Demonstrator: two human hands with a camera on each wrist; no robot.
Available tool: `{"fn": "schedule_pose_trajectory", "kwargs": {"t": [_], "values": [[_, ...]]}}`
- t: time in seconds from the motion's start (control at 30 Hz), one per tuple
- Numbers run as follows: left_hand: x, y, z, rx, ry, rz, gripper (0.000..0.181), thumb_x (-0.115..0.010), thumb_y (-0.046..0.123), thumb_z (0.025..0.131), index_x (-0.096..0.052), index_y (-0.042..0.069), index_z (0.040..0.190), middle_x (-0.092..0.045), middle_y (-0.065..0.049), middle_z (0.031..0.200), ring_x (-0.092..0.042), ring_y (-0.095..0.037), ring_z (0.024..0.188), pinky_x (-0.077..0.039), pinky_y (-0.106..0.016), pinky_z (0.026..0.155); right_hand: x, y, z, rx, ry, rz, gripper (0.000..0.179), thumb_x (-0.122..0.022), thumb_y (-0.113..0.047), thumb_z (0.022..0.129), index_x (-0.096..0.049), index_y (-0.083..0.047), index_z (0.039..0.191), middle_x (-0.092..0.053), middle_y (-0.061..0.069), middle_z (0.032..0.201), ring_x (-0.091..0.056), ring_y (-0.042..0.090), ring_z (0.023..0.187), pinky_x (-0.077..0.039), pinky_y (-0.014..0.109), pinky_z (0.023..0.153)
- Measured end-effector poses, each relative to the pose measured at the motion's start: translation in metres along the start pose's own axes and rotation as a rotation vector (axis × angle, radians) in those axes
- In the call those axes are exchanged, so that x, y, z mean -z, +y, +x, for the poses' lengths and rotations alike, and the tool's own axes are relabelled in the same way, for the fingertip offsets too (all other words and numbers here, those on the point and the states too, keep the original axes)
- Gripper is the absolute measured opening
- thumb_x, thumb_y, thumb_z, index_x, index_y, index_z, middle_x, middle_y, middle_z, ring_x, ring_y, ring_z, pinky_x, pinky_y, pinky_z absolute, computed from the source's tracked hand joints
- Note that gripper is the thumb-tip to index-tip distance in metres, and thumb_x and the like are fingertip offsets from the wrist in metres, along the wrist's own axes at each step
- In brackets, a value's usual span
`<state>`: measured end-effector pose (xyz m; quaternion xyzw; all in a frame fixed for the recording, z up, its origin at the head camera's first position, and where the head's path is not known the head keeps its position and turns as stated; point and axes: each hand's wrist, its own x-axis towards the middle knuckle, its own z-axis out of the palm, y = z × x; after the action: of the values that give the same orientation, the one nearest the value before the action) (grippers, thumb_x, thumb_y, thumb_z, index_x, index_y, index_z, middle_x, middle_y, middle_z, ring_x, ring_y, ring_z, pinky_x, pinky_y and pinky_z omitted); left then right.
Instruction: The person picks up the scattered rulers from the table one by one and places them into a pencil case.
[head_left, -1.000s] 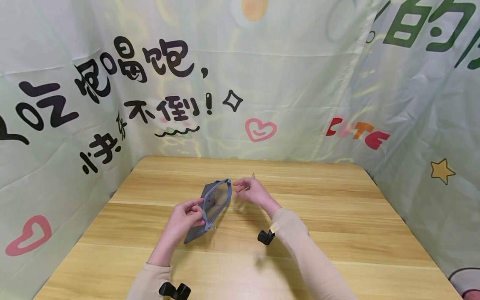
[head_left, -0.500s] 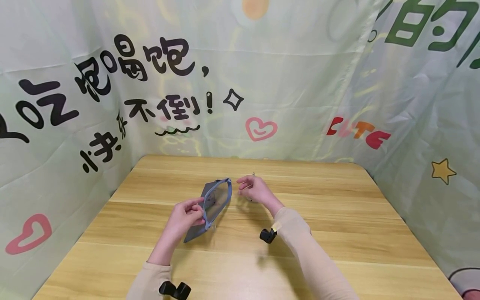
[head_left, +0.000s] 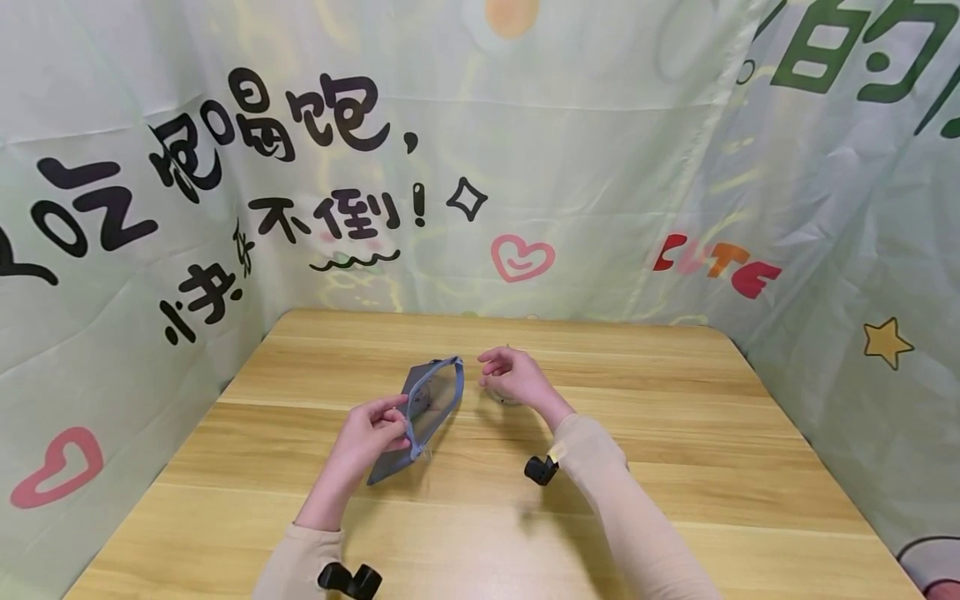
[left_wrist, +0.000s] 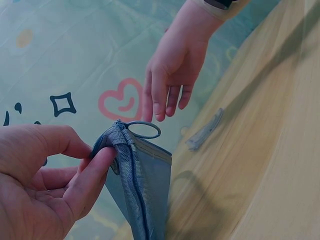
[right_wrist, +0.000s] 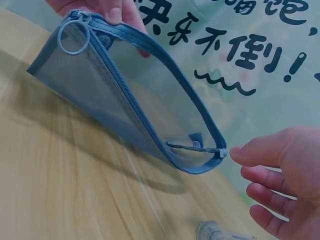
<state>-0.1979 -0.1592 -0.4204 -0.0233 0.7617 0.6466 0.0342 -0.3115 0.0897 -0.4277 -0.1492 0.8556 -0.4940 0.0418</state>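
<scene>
A see-through zip pouch (head_left: 435, 404) with blue trim stands tilted on the table, its zipper undone and its mouth spread wide. My left hand (head_left: 372, 431) pinches the near rim between thumb and fingers, as the left wrist view shows close to the ring-shaped zipper pull (left_wrist: 145, 130). Beyond the pouch's far end, my right hand (head_left: 516, 377) hovers with relaxed fingers and nothing in them. In the right wrist view its thumb tip is close to the far corner of the mouth. A small clear object (left_wrist: 205, 131) lies on the table below the right hand, mostly covered by it in the head view.
The wooden table (head_left: 675, 467) ends at a printed fabric backdrop (head_left: 600, 167) behind and along both sides. Black wrist cameras hang at both sleeves, one (head_left: 540, 471) beside the right forearm and one (head_left: 350, 581) at the left.
My right hand has drawn slightly away to the right from the pouch's far end. The left hand and the pouch have stayed in place.
</scene>
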Motion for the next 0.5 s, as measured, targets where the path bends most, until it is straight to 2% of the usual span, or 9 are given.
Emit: {"fn": "schedule_pose_trajectory", "kwargs": {"t": [0.3,0.5], "values": [[-0.001,0.0,0.0,0.017,0.003,-0.007,0.048,-0.057,-0.005,0.087,-0.054,-0.004,0.135,-0.054,-0.001,0.089,-0.06,-0.009,0.078,-0.061,-0.021,0.069,0.007,0.003,-0.003,0.019,-0.002,0.009,0.037,-0.074,-0.009,0.085,-0.066,-0.005,0.12,-0.068,0.014,0.106,-0.063,0.022,0.097,-0.053,0.03,0.088],[-0.001,0.0,0.001,0.011,0.001,-0.007,0.049,-0.057,-0.005,0.087,-0.054,-0.004,0.135,-0.054,-0.001,0.088,-0.059,-0.009,0.078,-0.061,-0.021,0.07,0.01,0.013,-0.002,0.029,-0.009,0.002,0.038,-0.072,-0.013,0.087,-0.064,-0.005,0.123,-0.067,0.016,0.11,-0.062,0.024,0.102,-0.053,0.036,0.091]]}}
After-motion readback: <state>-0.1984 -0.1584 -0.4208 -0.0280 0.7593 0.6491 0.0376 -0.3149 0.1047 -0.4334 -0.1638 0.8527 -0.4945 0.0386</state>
